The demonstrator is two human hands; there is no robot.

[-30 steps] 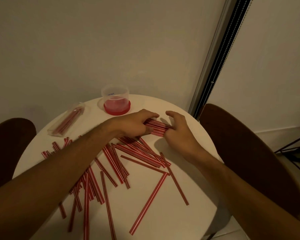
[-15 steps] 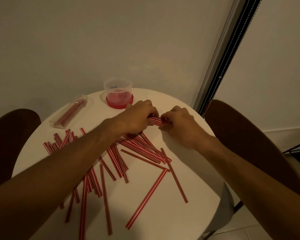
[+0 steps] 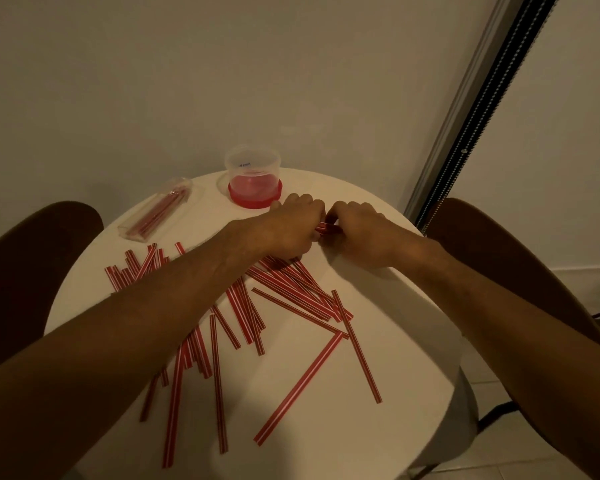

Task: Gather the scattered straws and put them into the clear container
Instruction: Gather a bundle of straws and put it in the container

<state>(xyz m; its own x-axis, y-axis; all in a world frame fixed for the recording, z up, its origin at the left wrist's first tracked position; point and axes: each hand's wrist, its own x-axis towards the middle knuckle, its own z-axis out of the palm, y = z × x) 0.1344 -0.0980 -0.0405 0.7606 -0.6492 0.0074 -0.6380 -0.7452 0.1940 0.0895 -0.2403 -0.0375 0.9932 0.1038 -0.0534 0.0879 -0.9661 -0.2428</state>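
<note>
Your left hand [image 3: 291, 225] and right hand [image 3: 359, 233] are curled knuckle to knuckle around a small bundle of straws [image 3: 327, 227], each closed on one end so the sticks square up into a tidy sheaf before lifting. Only a short red-striped stretch shows between them. The clear container [image 3: 252, 168], upright on a red base [image 3: 255, 197], stands just beyond your left hand, likely within easy reach for the drop. Most scattered straws [image 3: 291, 292] lie loose on the tabletop [image 3: 361, 427] under and near your forearms. A clear sleeve of straws [image 3: 156, 214] rests far left.
</note>
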